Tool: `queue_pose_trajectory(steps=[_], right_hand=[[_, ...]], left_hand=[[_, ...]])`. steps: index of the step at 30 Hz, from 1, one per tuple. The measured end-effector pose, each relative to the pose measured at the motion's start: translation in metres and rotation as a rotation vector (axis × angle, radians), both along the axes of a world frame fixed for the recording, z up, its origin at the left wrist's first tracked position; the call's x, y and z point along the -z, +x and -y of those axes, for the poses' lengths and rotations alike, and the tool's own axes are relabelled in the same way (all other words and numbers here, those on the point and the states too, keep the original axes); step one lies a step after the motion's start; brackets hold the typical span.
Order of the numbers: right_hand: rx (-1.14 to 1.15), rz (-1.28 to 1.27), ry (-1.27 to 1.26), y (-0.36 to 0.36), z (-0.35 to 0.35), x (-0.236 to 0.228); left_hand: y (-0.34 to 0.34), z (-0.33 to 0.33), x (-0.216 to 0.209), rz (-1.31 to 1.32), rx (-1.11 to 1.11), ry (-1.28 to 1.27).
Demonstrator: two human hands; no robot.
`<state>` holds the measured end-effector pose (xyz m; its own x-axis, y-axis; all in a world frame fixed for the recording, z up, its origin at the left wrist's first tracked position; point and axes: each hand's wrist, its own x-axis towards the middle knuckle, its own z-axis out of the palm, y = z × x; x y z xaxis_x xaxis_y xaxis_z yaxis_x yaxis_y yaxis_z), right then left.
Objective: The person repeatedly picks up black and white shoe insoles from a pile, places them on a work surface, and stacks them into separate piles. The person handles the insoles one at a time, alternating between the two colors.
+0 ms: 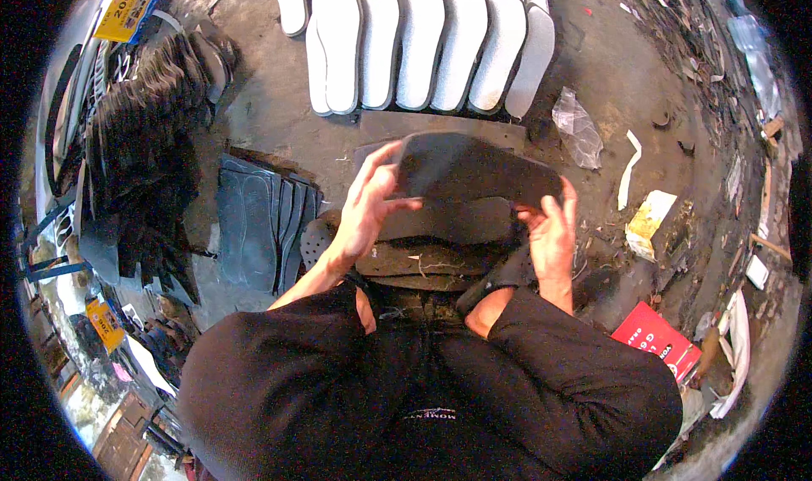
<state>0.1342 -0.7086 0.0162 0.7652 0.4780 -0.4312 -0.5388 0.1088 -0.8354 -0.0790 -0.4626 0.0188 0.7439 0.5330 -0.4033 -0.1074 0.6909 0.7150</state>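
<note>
Plainly, both hands are closed on one thing: the left hand [370, 202] pinches one end of the dark insole [469, 170], its thumb along the lower edge, and the right hand [550, 231] has the other end by thumb and fingertips. The insole is raised between them in front of the body, slightly blurred on my feed, so I cannot judge its surface finely. To handle it well, I would grip only the ends, pull evenly so that the middle does not buckle, and level the right end, which sits lower, before letting go; it looks thin and bendy. Below it I make out at least two more dark pieces [457, 227], overlapping, so I will not swear to the full count. To the left, one shoe with holes [315, 242] shows, then a pile of dark grey sheets [245, 227] and a bulky dark bundle [139, 134], both too tightly layered to count. Ahead on the floor [262, 75] I count seven white insoles [420, 49] in the near row; the row behind is cut off by my view. Out right I get one clear plastic scrap [578, 130], one white strip [628, 170], one yellow-and-white packet [650, 225] and one red box [655, 341].
</note>
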Motion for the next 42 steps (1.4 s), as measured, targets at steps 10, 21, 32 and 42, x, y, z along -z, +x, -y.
queue_pose_trajectory(steps=[10, 21, 32, 42], right_hand=[[-0.278, 0.583, -0.515, -0.007, -0.039, 0.018], [-0.263, 0.563, -0.480, 0.000, -0.037, 0.025], [-0.288, 0.565, -0.533, 0.002, -0.037, 0.035], [-0.319, 0.511, -0.588, 0.010, -0.044, 0.029]], left_hand=[[-0.038, 0.009, 0.039, -0.430, -0.316, 0.388], [-0.034, 0.007, 0.044, -0.562, -0.327, 0.403], [-0.035, 0.005, 0.047, -0.620, -0.292, 0.576], [-0.030, -0.013, 0.032, -0.811, -0.094, 0.923]])
